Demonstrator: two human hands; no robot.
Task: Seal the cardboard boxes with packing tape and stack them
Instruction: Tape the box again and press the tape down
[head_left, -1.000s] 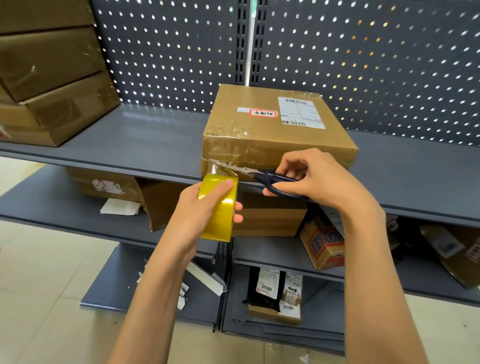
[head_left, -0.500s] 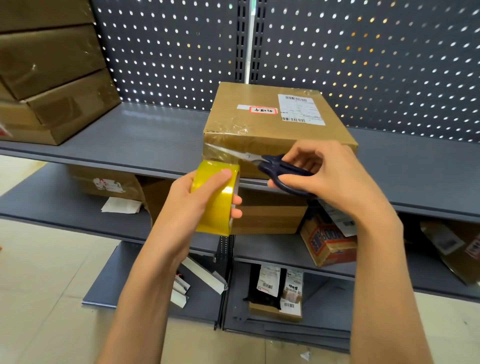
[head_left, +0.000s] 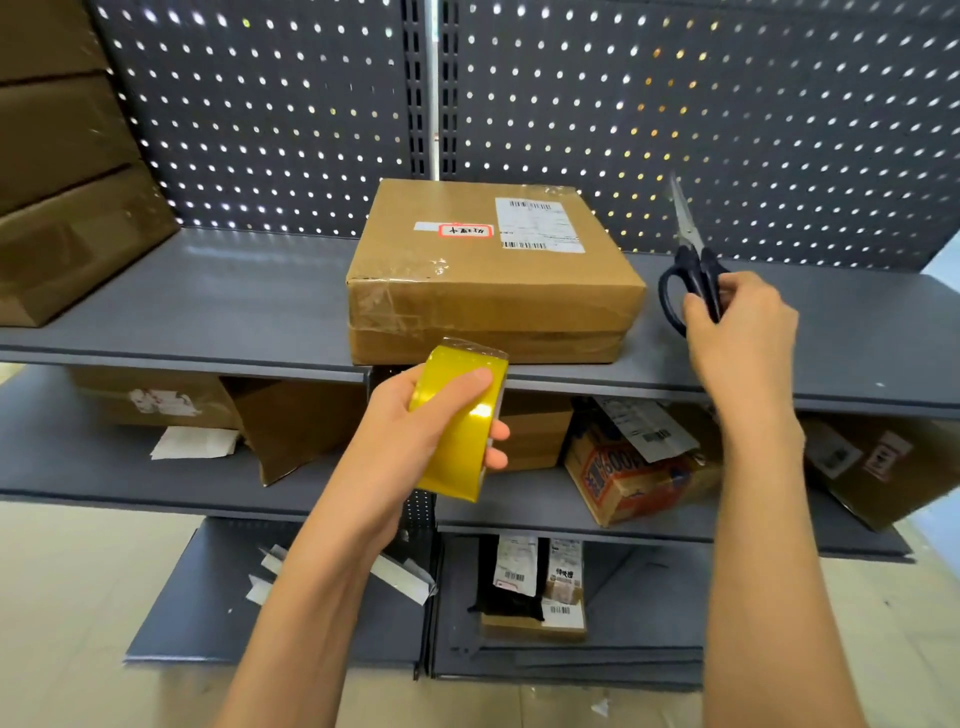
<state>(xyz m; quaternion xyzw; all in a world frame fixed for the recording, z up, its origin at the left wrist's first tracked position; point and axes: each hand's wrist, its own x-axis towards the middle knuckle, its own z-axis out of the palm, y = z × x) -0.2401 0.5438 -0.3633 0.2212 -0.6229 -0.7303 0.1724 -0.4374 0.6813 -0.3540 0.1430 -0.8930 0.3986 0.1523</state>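
A taped cardboard box (head_left: 488, 291) with a white shipping label stands on the grey top shelf (head_left: 218, 306), its front edge at the shelf lip. Clear tape wraps its left front corner. My left hand (head_left: 415, 431) grips a yellow roll of packing tape (head_left: 460, 421) just below and in front of the box, apart from it. My right hand (head_left: 737, 327) holds dark-handled scissors (head_left: 693, 270) to the right of the box, blades closed and pointing up.
A stack of taped brown boxes (head_left: 67, 197) fills the shelf's left end. A perforated back panel (head_left: 727, 130) rises behind. Lower shelves hold more cartons, an orange printed box (head_left: 628, 483), parcels and paper scraps.
The scissors have left the tape at the box's front and swung out to the right, blades up. The tape roll has come free of the box and dropped slightly lower.
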